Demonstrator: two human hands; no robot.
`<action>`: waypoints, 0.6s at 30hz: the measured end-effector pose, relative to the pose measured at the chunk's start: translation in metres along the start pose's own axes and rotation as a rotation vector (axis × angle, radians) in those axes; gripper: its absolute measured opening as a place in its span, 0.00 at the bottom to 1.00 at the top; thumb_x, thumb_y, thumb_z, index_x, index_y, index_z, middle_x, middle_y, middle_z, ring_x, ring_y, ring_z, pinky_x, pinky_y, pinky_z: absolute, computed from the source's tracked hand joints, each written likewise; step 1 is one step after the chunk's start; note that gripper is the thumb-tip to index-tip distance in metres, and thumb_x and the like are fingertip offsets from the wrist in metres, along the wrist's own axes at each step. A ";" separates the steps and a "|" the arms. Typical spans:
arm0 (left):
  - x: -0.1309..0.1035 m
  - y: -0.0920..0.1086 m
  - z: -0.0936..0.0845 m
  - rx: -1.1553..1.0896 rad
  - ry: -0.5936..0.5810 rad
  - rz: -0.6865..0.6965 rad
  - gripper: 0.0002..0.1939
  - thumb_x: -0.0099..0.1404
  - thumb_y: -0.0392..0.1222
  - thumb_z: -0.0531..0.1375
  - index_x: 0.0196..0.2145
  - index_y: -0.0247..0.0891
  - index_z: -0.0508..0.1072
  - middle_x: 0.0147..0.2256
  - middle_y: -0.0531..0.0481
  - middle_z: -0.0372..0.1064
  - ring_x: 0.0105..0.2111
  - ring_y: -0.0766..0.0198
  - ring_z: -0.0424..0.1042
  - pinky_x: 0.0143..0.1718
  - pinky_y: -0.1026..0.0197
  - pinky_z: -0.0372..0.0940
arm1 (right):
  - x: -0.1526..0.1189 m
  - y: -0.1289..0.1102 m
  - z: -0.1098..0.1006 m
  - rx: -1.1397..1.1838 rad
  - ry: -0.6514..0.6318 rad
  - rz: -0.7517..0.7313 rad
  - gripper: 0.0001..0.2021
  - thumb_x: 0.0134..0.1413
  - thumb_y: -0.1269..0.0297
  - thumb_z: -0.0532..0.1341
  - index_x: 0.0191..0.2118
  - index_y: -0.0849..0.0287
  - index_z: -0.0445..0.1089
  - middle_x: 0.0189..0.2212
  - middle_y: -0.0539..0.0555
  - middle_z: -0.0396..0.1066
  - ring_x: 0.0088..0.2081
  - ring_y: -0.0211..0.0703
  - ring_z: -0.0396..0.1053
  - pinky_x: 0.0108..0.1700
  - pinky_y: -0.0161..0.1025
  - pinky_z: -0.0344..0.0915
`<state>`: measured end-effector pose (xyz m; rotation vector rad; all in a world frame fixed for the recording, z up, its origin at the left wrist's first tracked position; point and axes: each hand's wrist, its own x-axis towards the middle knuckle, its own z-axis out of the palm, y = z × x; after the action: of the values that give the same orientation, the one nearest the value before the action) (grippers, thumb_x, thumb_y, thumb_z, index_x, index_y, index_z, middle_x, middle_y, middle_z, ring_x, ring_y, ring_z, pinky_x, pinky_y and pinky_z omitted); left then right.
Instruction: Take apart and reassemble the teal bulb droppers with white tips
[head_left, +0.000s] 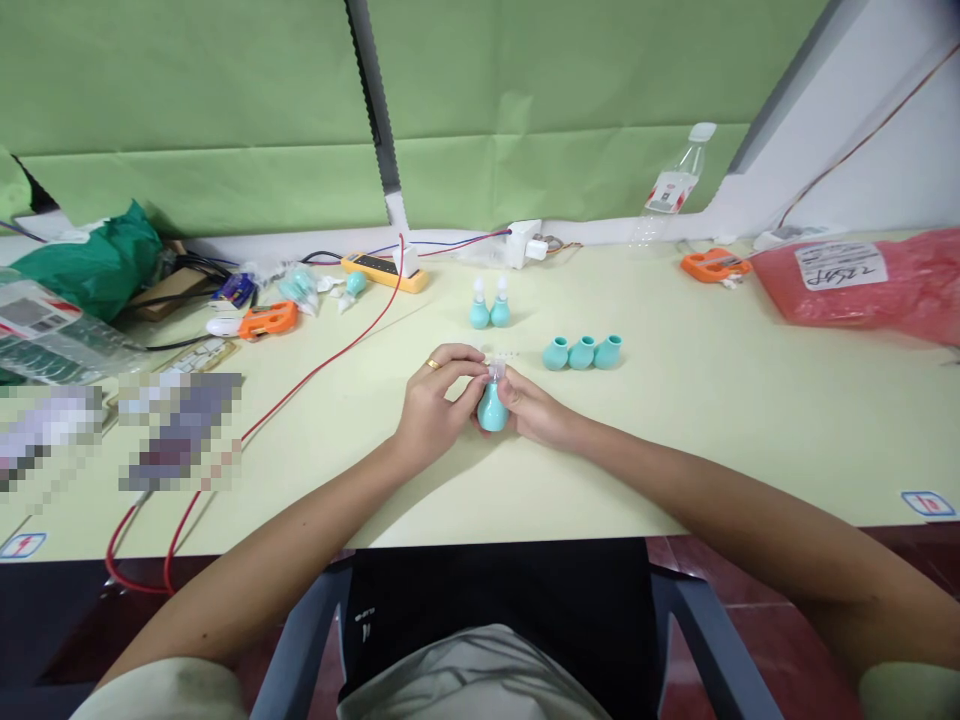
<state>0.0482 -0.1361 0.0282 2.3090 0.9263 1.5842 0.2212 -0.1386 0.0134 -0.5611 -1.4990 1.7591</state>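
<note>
In front of me a teal squeeze bulb [493, 412] stands upright between my hands, with a clear tip [496, 371] at its neck. My left hand [439, 400] pinches at the clear tip from the left, a ring on one finger. My right hand [536, 410] is closed around the bulb's right side, its thumb near the neck. Behind them, two teal bulbs [490, 314] stand upright with clear tips and whitish tops. To the right, three teal bulbs [582, 353] with open mouths sit in a row. Small clear bits [502, 353] lie just beyond my fingers.
A red cable [330, 360] crosses the table on the left. Orange-handled tools [268, 319] and a yellow meter [382, 271] lie towards the back. A clear bottle [675, 180] stands by the wall, and a red plastic package [847, 285] lies at right.
</note>
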 end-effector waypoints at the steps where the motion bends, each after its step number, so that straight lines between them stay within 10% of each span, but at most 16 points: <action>1: 0.001 0.000 -0.001 -0.010 -0.019 -0.015 0.03 0.69 0.36 0.62 0.37 0.39 0.77 0.42 0.46 0.75 0.43 0.62 0.76 0.47 0.54 0.74 | 0.000 0.000 0.000 0.027 0.001 0.004 0.28 0.58 0.32 0.58 0.46 0.53 0.59 0.31 0.49 0.67 0.32 0.42 0.68 0.37 0.41 0.68; 18: 0.001 -0.011 -0.003 0.113 -0.085 0.133 0.09 0.62 0.27 0.58 0.35 0.40 0.67 0.40 0.48 0.68 0.40 0.63 0.72 0.40 0.59 0.70 | 0.002 0.010 -0.005 -0.016 -0.034 0.034 0.29 0.60 0.31 0.54 0.48 0.54 0.61 0.31 0.50 0.68 0.31 0.43 0.70 0.36 0.42 0.71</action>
<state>0.0411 -0.1274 0.0245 2.5423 0.8804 1.5050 0.2217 -0.1342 0.0031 -0.5704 -1.5359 1.7923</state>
